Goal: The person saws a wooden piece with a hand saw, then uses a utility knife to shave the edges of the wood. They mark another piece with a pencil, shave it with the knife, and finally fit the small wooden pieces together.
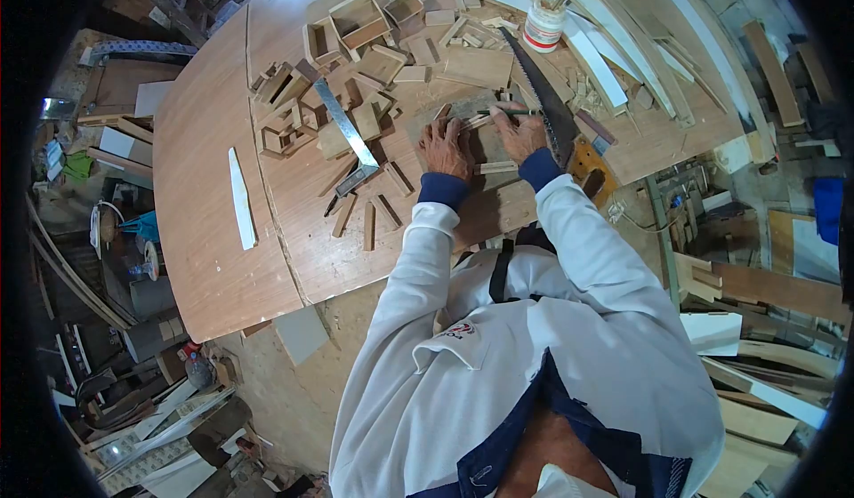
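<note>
I'm resting my left fingers (435, 135) at thin strips (475, 121), grip unclear, perhaps steadying them, while my right fingers (504, 122) are grasping a pencil (486, 112).

You held both arms (411, 262) forward, left hand (447, 149) palm-down with bent fingers (437, 132), right hand (523, 132) curled near it.
</note>
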Available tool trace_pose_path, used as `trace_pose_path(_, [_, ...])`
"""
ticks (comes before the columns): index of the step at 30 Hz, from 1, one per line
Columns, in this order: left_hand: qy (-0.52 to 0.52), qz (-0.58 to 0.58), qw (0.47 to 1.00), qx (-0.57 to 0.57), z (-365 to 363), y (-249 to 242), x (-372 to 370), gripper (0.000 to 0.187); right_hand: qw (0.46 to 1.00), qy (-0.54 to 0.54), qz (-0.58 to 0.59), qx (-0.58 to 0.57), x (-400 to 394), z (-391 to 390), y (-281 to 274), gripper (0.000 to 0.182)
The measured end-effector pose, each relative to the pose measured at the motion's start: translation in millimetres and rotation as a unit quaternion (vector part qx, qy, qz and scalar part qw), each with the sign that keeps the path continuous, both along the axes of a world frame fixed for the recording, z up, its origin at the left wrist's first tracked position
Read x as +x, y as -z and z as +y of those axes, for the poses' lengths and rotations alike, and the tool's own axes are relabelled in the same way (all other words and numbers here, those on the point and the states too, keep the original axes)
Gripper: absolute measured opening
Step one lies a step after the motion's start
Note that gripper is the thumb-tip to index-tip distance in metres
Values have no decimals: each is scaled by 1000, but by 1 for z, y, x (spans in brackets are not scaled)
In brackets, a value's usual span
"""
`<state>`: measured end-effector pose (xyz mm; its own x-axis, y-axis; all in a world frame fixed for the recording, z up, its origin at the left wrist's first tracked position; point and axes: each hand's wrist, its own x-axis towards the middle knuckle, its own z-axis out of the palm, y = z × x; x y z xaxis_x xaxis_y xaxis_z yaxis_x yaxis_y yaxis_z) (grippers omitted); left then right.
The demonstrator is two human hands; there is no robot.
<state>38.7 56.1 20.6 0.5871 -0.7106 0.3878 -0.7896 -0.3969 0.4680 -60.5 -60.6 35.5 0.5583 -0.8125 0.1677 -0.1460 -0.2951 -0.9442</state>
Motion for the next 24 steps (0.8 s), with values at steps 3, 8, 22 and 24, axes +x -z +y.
trace_pose_path(3, [0, -16, 1000, 5, 1, -2, -2, 23, 996, 10, 82, -40, 12, -8, -11, 31])
trace_pose_path(8, [-5, -61, 996, 67, 2, 26, 4, 30, 993, -46, 104, 14, 73, 14, -50, 39])
trace_pose_path(22, [-10, 0, 997, 75, -4, 41, 14, 51, 911, -163, 357, -127, 111, 84, -64, 39])
trace_pose_path(24, [-19, 34, 997, 70, -2, 37, 10, 52, 967, -94, 221, -83, 78, 64, -59, 31])
